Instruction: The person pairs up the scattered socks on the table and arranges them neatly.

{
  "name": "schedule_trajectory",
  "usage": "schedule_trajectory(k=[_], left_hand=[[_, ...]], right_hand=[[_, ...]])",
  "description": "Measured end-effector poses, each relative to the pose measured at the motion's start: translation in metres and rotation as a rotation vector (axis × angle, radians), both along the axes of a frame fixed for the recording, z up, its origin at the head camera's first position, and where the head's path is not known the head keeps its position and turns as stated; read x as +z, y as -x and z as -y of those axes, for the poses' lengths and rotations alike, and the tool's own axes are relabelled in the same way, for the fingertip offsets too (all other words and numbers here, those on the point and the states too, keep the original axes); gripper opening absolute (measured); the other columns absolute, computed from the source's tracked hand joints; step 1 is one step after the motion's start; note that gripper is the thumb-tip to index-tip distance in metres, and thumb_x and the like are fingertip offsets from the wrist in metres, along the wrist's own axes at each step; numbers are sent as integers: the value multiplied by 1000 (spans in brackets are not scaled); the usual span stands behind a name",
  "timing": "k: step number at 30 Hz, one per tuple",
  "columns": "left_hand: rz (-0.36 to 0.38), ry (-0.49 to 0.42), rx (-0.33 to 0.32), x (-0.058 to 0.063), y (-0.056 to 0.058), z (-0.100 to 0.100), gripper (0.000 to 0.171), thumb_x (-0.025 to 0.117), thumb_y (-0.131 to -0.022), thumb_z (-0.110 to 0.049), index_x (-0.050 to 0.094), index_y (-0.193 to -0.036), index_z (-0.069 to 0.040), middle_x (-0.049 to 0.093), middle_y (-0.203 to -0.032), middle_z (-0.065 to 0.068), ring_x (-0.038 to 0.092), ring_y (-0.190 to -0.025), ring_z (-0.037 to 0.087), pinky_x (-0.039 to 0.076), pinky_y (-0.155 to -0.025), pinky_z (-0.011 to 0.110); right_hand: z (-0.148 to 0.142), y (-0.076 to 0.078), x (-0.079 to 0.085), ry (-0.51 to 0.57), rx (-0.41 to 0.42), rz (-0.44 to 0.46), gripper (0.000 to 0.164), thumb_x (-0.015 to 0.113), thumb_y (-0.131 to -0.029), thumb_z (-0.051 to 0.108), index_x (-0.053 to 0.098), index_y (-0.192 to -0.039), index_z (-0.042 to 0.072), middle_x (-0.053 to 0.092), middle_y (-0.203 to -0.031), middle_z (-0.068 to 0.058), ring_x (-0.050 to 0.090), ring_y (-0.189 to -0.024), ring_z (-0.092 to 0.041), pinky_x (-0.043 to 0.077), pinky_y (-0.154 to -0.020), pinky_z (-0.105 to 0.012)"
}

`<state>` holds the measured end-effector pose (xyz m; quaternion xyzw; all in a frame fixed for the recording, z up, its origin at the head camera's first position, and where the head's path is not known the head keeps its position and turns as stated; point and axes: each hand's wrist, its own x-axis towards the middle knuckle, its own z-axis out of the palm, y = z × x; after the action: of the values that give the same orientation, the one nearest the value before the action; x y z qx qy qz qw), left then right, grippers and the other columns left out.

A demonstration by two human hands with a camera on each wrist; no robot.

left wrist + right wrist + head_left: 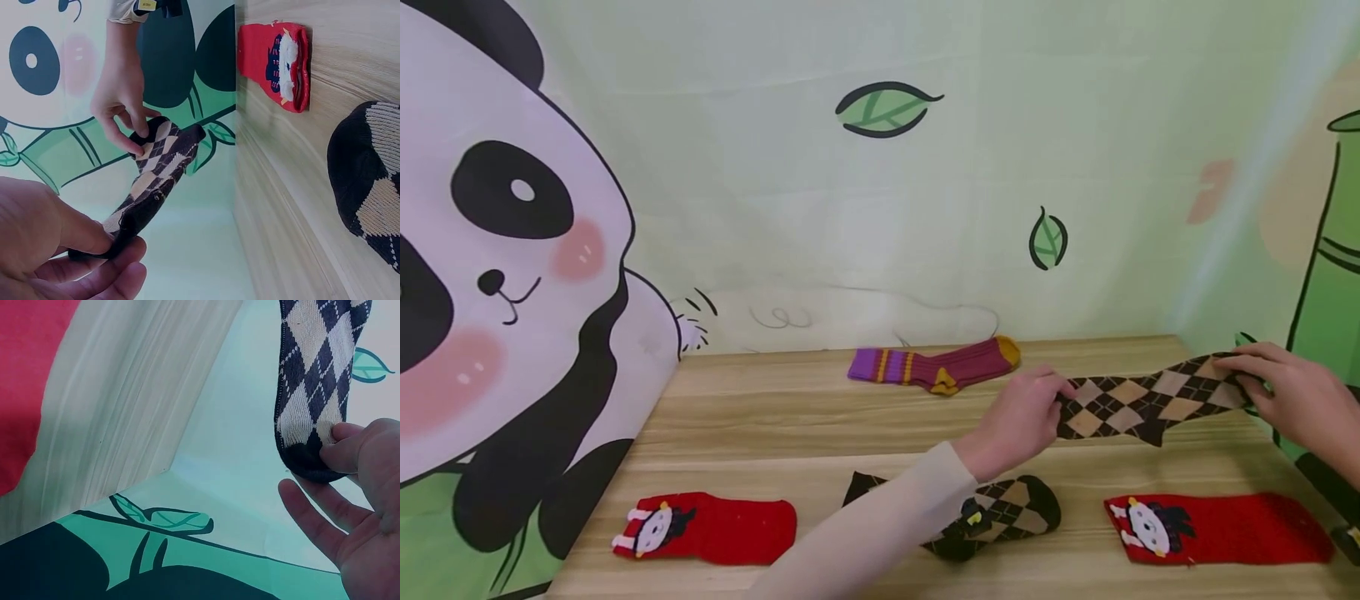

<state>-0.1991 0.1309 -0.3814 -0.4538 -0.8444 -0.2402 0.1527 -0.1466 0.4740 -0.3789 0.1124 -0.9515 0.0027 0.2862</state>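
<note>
A dark argyle sock [1123, 404] with tan and grey diamonds is held up, stretched sideways between both hands above the table. My left hand [1018, 417] pinches its cuff end between thumb and fingers, as the left wrist view also shows. At the other end, my right hand [1296, 400] pinches the dark toe [312, 464] between thumb and fingers. Another argyle sock [1022, 508] lies on the table below, partly hidden behind the left forearm.
On the wooden table [737, 425] a red sock [748, 529] lies at front left and another red sock [1247, 529] at front right. A purple and maroon sock [970, 367] lies near the back wall. Panda-printed cloth [655, 167] encloses the table's sides and back.
</note>
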Motion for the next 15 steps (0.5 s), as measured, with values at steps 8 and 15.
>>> schedule_trajectory(k=[8, 15], left_hand=[[-1, 18, 8, 0, -1, 9, 24, 67, -92, 2, 76, -111, -10, 71, -109, -1, 66, -103, 8, 47, -84, 6], [20, -3, -8, 0, -2, 18, 24, 67, -91, 3, 76, -109, -9, 70, -107, 1, 67, -95, 8, 46, -76, 6]], right_hand=[[5, -4, 1, -6, 25, -11, 30, 74, -75, -19, 74, -102, -6, 62, -108, -30, 63, -74, -42, 46, -51, -43], [12, -7, 2, -3, 21, -1, 30, 74, -75, -19, 73, -102, -7, 62, -110, -30, 64, -74, -42, 43, -50, -37]])
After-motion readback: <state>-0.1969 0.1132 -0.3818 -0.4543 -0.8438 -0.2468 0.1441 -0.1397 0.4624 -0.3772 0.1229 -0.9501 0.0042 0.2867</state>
